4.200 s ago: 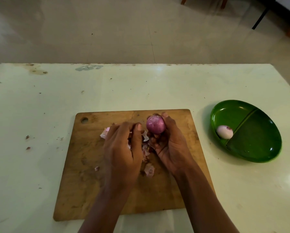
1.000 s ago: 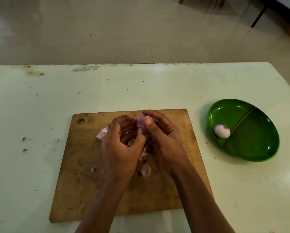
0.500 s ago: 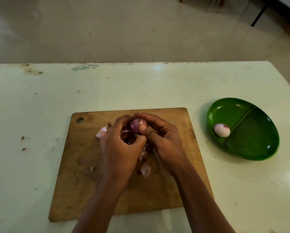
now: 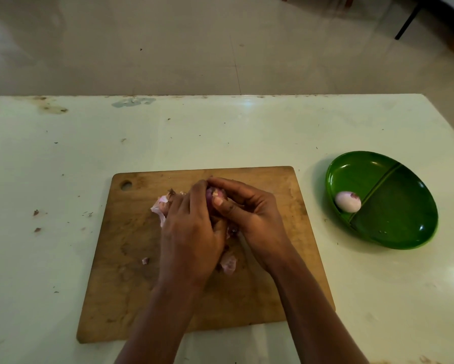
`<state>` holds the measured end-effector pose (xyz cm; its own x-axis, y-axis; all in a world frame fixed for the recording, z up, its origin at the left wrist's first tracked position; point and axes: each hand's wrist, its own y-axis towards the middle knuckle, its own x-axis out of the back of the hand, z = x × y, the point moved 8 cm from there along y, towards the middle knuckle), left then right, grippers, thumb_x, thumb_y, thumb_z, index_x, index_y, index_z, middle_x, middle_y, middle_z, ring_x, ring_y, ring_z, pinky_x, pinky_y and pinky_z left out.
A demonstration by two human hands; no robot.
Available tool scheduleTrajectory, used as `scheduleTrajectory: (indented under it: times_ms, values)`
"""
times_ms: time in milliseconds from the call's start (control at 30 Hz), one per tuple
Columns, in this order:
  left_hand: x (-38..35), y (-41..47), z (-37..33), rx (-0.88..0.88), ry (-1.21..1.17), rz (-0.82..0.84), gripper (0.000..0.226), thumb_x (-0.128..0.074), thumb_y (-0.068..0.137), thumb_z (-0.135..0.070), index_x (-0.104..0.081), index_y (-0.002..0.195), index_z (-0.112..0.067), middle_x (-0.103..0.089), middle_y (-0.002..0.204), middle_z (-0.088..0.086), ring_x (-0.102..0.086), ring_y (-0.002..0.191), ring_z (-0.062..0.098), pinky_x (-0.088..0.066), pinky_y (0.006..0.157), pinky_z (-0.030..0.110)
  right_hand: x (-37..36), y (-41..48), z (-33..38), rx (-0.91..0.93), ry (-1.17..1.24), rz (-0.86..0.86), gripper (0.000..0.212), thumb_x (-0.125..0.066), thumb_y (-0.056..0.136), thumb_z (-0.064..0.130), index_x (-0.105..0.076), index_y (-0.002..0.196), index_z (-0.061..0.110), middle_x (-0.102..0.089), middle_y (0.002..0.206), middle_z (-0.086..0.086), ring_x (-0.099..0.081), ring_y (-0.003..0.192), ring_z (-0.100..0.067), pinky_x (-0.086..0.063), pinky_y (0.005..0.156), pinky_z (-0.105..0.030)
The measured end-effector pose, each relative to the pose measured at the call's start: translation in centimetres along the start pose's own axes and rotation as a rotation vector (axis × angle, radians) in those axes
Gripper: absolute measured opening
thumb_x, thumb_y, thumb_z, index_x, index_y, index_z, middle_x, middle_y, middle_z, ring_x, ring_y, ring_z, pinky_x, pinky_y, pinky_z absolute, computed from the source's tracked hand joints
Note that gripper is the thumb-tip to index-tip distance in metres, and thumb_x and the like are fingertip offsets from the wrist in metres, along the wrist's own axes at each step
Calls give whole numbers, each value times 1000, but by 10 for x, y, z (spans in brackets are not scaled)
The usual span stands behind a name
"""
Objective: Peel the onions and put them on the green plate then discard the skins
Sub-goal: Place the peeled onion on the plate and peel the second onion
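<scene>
Both hands meet over the wooden cutting board (image 4: 131,285). Between them is a small purple onion (image 4: 216,194), mostly hidden. My right hand (image 4: 249,219) curls round it, thumb across its front. My left hand (image 4: 191,232) closes in from the left, fingers on the onion. Pale pink onion skins (image 4: 159,206) lie on the board left of my left hand, and another skin piece (image 4: 229,264) lies under my wrists. A peeled whitish onion (image 4: 348,201) sits in the left compartment of the green plate (image 4: 399,219), to the right of the board.
The board lies on a pale table (image 4: 63,166) with small skin flecks (image 4: 36,212) at the left. The table's far edge runs across the upper view, with tiled floor beyond. A dark furniture leg (image 4: 408,22) stands at the far right.
The onion was held up in my right hand alone 4.2 s ago. Since then my left hand has closed onto it, and both hands have drawn tighter around it.
</scene>
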<state>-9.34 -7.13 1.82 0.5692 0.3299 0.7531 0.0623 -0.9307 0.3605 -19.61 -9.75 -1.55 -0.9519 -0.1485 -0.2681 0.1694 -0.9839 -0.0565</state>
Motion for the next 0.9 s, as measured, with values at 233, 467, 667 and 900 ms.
scheduleTrajectory:
  times_ms: [233,467,667,900]
  values:
    - [3,-1,-1,4,55,-27,39,-71,76,-3,-60,113,6,-69,88,18,-68,74,31,-41,65,28,-3,-1,0,7,-34,-13,33,-63,86,-3,-66,114,13,-70,113,-4,-66,106,-11,-53,83,-21]
    - [20,1,7,22,-241,-237,31,-49,86,-11,-62,114,-2,-66,96,-3,-64,81,7,-48,68,8,14,0,-10,-77,71,-164,30,-65,85,14,-68,115,10,-72,109,-8,-68,105,-26,-53,92,-49]
    - [17,0,1,-37,-311,-227,37,-73,82,-17,-58,115,-12,-61,103,-9,-64,93,6,-51,79,10,19,0,-12,-115,105,-208,31,-64,86,16,-68,115,10,-72,108,-9,-68,103,-27,-54,91,-48]
    - [22,0,0,-32,-307,-254,37,-69,83,-8,-49,111,-23,-61,98,-11,-64,87,2,-52,71,12,15,-1,-9,-118,129,-208,39,-65,79,20,-67,115,7,-73,105,-9,-70,99,-26,-57,87,-43]
